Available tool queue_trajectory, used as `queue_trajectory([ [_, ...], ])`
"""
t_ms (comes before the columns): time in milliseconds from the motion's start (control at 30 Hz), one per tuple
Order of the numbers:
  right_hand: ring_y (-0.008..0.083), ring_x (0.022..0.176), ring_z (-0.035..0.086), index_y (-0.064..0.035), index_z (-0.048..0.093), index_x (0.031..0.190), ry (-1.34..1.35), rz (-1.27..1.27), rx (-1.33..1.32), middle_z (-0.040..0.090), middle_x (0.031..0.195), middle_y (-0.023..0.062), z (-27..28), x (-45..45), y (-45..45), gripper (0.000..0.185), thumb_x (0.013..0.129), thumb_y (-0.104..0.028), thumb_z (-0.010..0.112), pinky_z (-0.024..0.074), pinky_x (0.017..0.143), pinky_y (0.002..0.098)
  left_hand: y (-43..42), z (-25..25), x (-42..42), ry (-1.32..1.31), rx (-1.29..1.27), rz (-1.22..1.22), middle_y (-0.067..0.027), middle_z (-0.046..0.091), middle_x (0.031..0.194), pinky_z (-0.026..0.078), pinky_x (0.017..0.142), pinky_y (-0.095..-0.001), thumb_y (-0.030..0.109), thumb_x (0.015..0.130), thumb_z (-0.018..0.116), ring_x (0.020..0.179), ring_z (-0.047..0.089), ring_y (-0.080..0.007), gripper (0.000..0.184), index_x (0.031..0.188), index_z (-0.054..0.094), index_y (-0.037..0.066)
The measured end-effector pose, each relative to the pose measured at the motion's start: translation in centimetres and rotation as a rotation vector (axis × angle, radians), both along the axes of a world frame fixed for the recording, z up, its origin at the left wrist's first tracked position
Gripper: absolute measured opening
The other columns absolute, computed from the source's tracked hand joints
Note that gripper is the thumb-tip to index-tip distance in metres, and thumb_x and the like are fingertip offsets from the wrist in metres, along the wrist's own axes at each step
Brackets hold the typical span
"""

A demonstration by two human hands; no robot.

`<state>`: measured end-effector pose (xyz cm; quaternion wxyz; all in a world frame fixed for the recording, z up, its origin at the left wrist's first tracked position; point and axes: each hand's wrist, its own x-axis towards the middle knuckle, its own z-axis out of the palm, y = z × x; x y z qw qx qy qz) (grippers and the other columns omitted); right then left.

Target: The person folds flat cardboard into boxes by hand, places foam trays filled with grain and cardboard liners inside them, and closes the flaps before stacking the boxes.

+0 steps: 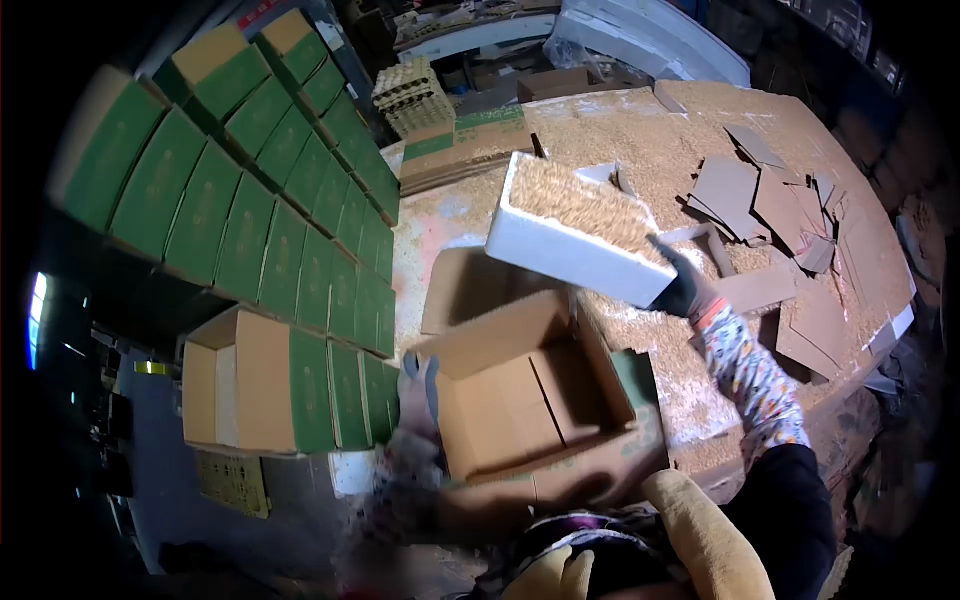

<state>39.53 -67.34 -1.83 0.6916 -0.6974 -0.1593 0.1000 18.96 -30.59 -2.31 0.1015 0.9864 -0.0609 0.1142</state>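
Observation:
My right hand, in a dark glove, grips the right end of a white foam box. The foam box is tilted above the table and filled with tan sawdust-like material. Below and in front of me stands an open cardboard box, with bare brown cardboard showing inside. My left hand, in a grey glove, is at the left wall of that box with its fingers stretched out and apart. Whether it touches the wall is hard to tell.
Green cartons are stacked high on the left; an open carton stands nearer. Loose tan material covers the table. Cardboard scraps lie at right, flattened boxes and egg trays at the back.

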Motion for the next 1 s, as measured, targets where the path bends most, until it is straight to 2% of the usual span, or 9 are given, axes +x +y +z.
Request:
queue_trajectory([
  [67,0.0246,0.105,0.054,-0.0062,0.045,0.125,0.051,0.077,-0.064,0.054,0.116,0.0157,4.8,-1.7,-3.2,0.061,0.076,-0.03,0.071,0.0463,0.086,0.0378,0.1,-2.3,2.8,0.184,-1.301,-0.032,-0.0132,0.058,0.106,0.046,0.086,-0.0365,0.012,0.089,0.046,0.101,0.056,-0.025,0.027,0.114,0.049,0.002],
  [100,0.0246,0.11,0.052,-0.0039,0.044,0.126,0.892,0.089,0.316,0.052,0.119,0.0162,8.1,-2.6,-3.7,0.065,0.072,-0.023,0.075,0.0435,0.092,0.037,0.1,-3.5,4.2,0.154,-1.815,0.023,-0.012,0.059,0.105,0.048,0.084,-0.035,0.013,0.091,0.043,0.096,0.058,-0.0232,0.024,0.109,0.053,0.002],
  [233,0.0257,0.113,0.05,-0.0012,0.045,0.125,-0.794,0.318,-0.809,0.052,0.122,0.0152,11.2,-6.4,-7.9,0.059,0.074,-0.012,0.072,0.0392,0.097,0.0366,-1.7,-9.5,10.3,-0.032,-1.928,0.011,-0.0081,0.059,0.103,0.042,0.087,-0.0294,0.023,0.093,0.039,0.093,0.056,-0.0177,0.033,0.111,0.054,-0.001],
  [300,0.0238,0.107,0.053,-0.0005,0.047,0.122,-0.508,0.338,-0.709,0.054,0.116,0.0129,11.9,-7.7,-6.4,0.051,0.078,-0.016,0.069,0.042,0.093,0.0352,-3.2,-7.2,9.2,-0.266,-0.867,-0.046,-0.0061,0.059,0.101,0.041,0.084,-0.0303,0.026,0.097,0.033,0.087,0.054,-0.0195,0.037,0.11,0.053,-0.003],
  [367,0.0202,0.097,0.058,0.0003,0.05,0.118,0.304,0.087,-0.399,0.058,0.106,0.0089,10.0,-8.9,-3.7,0.044,0.082,-0.021,0.065,0.0462,0.087,0.0329,-7.5,0.3,8.4,0.176,-1.744,0.369,-0.0098,0.058,0.107,0.043,0.083,-0.031,0.048,0.093,0.039,0.091,0.055,-0.0203,0.055,0.117,0.049,-0.001],
  [433,0.0129,0.078,0.058,-0.0004,0.054,0.108,0.596,-0.025,-0.316,0.057,0.088,0.0011,10.0,-12.2,0.7,0.034,0.085,-0.024,0.062,0.0491,0.071,0.028,-5.8,-0.7,7.5,0.578,-2.372,-0.075,-0.0129,0.052,0.12,0.038,0.092,-0.0264,0.051,0.09,0.044,0.109,0.049,-0.0179,0.064,0.124,0.043,-0.003],
  [633,0.0081,0.054,0.052,-0.0058,0.054,0.089,0.599,0.059,-0.379,0.051,0.064,-0.0012,1.6,-12.8,-0.8,0.013,0.084,-0.015,0.061,0.0433,0.049,0.0244,-0.8,-5.6,8.5,0.478,-2.112,0.075,-0.0007,0.061,0.104,0.043,0.08,-0.0206,0.025,0.089,0.057,0.09,0.056,-0.0072,0.032,0.111,0.058,0.001],
  [800,0.011,0.09,0.056,0.0043,0.053,0.113,0.165,-0.161,-0.591,0.061,0.098,0.0055,0.4,-13.4,0.2,0.038,0.078,-0.004,0.064,0.0452,0.082,0.0248,7.0,-15.0,15.8,0.26,-0.486,0.775,-0.0237,0.042,0.125,0.03,0.097,-0.051,0.053,0.067,0.066,0.12,0.037,-0.0365,0.083,0.126,0.037,0.002],
  [1000,0.0168,0.086,0.06,0.0065,0.054,0.11,-0.16,-0.236,-0.842,0.062,0.094,0.0142,2.3,-14.5,3.7,0.04,0.074,-0.006,0.067,0.0465,0.079,0.0279,9.7,-19.3,21.2,0.467,-0.559,0.806,-0.0255,0.037,0.129,0.038,0.095,-0.0377,0.047,0.064,0.076,0.114,0.046,-0.032,0.101,0.133,0.018,0.0],
])
